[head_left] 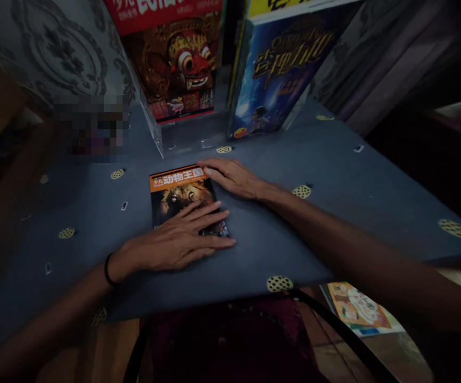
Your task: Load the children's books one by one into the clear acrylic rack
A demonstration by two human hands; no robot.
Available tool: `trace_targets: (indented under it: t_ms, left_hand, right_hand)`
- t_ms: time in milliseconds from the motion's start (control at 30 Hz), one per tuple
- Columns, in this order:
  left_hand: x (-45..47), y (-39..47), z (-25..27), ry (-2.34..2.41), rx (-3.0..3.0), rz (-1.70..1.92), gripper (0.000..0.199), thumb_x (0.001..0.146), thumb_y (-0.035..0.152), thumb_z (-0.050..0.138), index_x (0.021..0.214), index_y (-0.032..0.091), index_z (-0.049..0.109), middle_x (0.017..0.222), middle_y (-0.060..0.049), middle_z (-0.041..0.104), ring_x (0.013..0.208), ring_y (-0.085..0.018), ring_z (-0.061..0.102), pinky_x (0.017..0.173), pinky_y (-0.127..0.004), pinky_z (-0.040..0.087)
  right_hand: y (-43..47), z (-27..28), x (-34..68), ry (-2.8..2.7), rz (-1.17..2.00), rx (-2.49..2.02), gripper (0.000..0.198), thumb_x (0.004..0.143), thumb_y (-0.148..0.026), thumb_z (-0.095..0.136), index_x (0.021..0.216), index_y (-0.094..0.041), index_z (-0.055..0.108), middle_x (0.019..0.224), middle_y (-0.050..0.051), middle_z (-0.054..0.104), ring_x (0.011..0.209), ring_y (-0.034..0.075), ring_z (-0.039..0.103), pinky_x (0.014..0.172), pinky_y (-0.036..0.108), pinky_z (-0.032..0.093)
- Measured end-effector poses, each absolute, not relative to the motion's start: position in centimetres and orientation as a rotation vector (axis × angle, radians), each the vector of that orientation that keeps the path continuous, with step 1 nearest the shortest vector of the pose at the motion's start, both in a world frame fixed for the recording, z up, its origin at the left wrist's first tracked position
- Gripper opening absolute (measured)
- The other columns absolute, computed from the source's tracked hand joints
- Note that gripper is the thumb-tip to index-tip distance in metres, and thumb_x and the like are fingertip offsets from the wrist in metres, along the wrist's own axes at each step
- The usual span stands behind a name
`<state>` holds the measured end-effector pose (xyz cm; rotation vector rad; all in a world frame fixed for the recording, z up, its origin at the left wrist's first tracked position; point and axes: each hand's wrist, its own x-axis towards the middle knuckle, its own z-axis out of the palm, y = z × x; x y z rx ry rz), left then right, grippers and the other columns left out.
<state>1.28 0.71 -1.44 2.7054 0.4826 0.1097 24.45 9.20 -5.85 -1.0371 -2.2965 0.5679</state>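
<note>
A book (pixel 170 204) with a lion on its cover and an orange title band lies flat on the blue tablecloth (pixel 250 255). Across its lower part rests my left hand (pixel 182 234), palm down with the fingers spread, a dark band round the wrist. My right hand (pixel 232 178) is at the book's upper right corner, fingers stretched out and fingertips touching the edge. The lower part of the cover is partly hidden under my left hand.
Behind the book, a clear stand (pixel 190 133) holds a red book (pixel 178 64) with a mask on it and a blue book (pixel 282 74). A blurred-out object (pixel 95 130) stands at the back left. Below the table's front edge lies a colourful picture book (pixel 360 308).
</note>
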Motion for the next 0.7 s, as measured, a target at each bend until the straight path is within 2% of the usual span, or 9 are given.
trace_targets:
  t_ms: [133,267,400,533,700]
  left_hand:
    - [-1.3,4.3,-2.9,0.744,2.707,0.317,0.042,0.106,0.030,0.036,0.146,0.030,0.051,0.158,-0.004,0.045,0.149,-0.023,0.038,0.123,-0.050,0.035]
    - [-4.8,8.2,-4.5,1.074,2.660,0.482,0.045,0.106,0.032,0.032,0.145,0.020,0.051,0.153,-0.011,0.052,0.145,-0.023,0.044,0.121,-0.050,0.036]
    - [-6.2,9.5,-5.6,1.146,2.600,0.527,0.045,0.106,0.034,0.032,0.144,0.019,0.052,0.152,-0.010,0.053,0.145,-0.022,0.045,0.121,-0.047,0.036]
    - [-6.2,9.6,-6.2,1.127,2.601,0.568,0.045,0.106,0.034,0.033,0.143,0.018,0.053,0.151,-0.011,0.054,0.144,-0.022,0.046,0.120,-0.047,0.036]
    - [-6.3,9.8,-6.3,1.102,2.595,0.556,0.045,0.106,0.032,0.033,0.144,0.017,0.052,0.151,-0.012,0.054,0.145,-0.021,0.045,0.120,-0.045,0.035]
  right_hand:
    - [8.9,-6.1,24.1,-2.339,0.471,-1.058,0.047,0.105,-0.041,0.033,0.140,-0.020,0.056,0.145,0.010,0.061,0.140,0.026,0.050,0.119,0.052,0.035]
    - [8.5,-5.6,23.2,-2.416,0.348,-1.046,0.043,0.104,-0.035,0.037,0.135,-0.016,0.060,0.141,0.014,0.063,0.144,0.029,0.046,0.121,0.057,0.029]
    - [7.5,-5.0,21.2,-2.514,0.355,-0.933,0.040,0.102,-0.032,0.040,0.134,-0.020,0.061,0.141,0.012,0.064,0.142,0.028,0.049,0.120,0.058,0.031]
    - [5.6,-4.8,19.1,-2.548,0.515,-0.692,0.039,0.102,-0.029,0.041,0.134,-0.022,0.063,0.138,0.010,0.067,0.137,0.025,0.054,0.118,0.056,0.037]
    - [4.9,-4.1,16.9,-2.596,0.651,-0.636,0.039,0.103,-0.030,0.041,0.133,-0.019,0.065,0.141,0.012,0.064,0.139,0.026,0.052,0.116,0.053,0.041]
